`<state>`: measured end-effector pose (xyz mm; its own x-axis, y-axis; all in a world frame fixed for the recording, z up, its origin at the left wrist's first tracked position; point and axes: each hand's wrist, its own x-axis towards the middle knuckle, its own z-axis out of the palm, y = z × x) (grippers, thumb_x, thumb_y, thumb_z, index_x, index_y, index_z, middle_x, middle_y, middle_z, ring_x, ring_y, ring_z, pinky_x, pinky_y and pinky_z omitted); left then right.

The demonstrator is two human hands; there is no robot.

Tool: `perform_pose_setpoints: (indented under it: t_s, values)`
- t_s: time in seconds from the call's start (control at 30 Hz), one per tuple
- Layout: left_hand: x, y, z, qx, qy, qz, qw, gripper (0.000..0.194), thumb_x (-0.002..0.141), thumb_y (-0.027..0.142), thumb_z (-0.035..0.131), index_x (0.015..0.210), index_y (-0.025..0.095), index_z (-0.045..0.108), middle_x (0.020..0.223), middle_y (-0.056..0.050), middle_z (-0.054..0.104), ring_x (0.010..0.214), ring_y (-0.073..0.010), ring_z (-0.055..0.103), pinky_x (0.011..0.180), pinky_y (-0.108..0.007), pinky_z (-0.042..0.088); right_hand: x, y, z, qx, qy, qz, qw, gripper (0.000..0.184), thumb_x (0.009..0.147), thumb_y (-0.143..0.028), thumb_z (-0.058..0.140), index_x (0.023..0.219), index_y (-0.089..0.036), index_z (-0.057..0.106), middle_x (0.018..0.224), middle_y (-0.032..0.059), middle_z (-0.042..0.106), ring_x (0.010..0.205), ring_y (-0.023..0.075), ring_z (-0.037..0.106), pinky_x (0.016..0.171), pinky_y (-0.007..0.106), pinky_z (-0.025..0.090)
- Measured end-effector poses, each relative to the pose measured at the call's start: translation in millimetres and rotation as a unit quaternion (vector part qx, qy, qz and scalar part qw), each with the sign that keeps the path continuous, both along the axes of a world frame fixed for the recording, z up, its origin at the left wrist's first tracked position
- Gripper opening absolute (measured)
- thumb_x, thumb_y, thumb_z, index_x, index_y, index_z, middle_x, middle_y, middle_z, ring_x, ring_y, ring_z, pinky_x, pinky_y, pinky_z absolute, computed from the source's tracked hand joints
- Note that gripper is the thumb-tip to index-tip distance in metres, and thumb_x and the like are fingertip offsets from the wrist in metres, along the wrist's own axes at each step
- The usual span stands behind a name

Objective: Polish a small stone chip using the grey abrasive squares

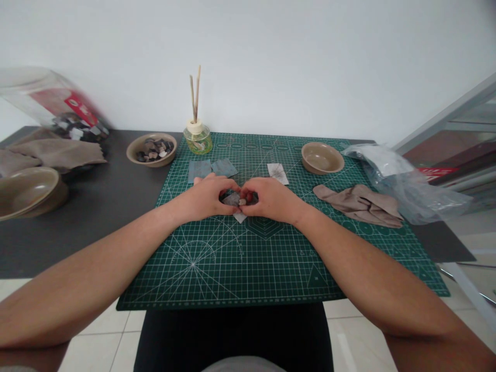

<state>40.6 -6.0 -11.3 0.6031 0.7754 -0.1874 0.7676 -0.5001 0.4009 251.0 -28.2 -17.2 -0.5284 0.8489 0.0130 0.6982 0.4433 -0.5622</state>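
- Small brown lump (242,202): at right hand's (267,199) narrow fingertips, over the mat's (271,268) middle.
- Left hand (213,197): curled beside it; grip unclear.
- Bare mat reaches the near edge.

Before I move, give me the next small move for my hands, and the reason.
I'd ease the left hand back slightly while the right hand steadies the small brown lump: both hands' fingers crowd around it and hide much of the spot, with only a corner of pale paper showing nearest you.
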Motion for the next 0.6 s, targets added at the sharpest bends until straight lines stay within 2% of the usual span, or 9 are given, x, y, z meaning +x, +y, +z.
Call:
perform_pose_setpoints:
  t_s: [0.2, 0.4, 0.6]
  values:
    - [-0.1, 0.2, 0.7, -0.003, 0.002, -0.001, 1.000, 0.054, 0.083, 0.059, 0.073, 0.126, 0.026, 0.074, 0.088, -0.005, 0.066, 0.100, -0.0311, 0.056, 0.081, -0.039, 0.030, 7.6, 2.6, 0.9, 0.011, -0.015, -0.016, 1.000, 0.012, 0.077, -0.023, 0.080, 0.086, -0.018, 0.073, 0.081, -0.0001, 0.068, 0.077, 0.0158, 0.059, 0.069, 0.028, 0.038]
    - [0.1, 0.7, -1.5, 0.002, 0.003, 0.001, 1.000, 0.051, 0.084, 0.060, 0.072, 0.122, 0.027, 0.075, 0.090, -0.005, 0.067, 0.100, -0.0309, 0.057, 0.081, -0.039, 0.030, 4.3, 3.8, -4.8, 0.022, 0.002, -0.037, 0.999, 0.013, 0.082, -0.023, 0.078, 0.093, -0.018, 0.075, 0.086, 0.0011, 0.071, 0.083, 0.0172, 0.062, 0.075, 0.029, 0.041]
    - [0.0, 0.1, -0.7, -0.003, -0.003, 0.004, 1.000, 0.047, 0.085, 0.057, 0.072, 0.122, 0.027, 0.076, 0.095, -0.005, 0.070, 0.103, -0.0314, 0.057, 0.082, -0.039, 0.030, 1.3, 2.9, -1.9, 0.007, 0.006, -0.017, 1.000, 0.012, 0.081, -0.025, 0.080, 0.089, -0.018, 0.074, 0.083, 0.0002, 0.070, 0.078, 0.0153, 0.061, 0.070, 0.028, 0.039]
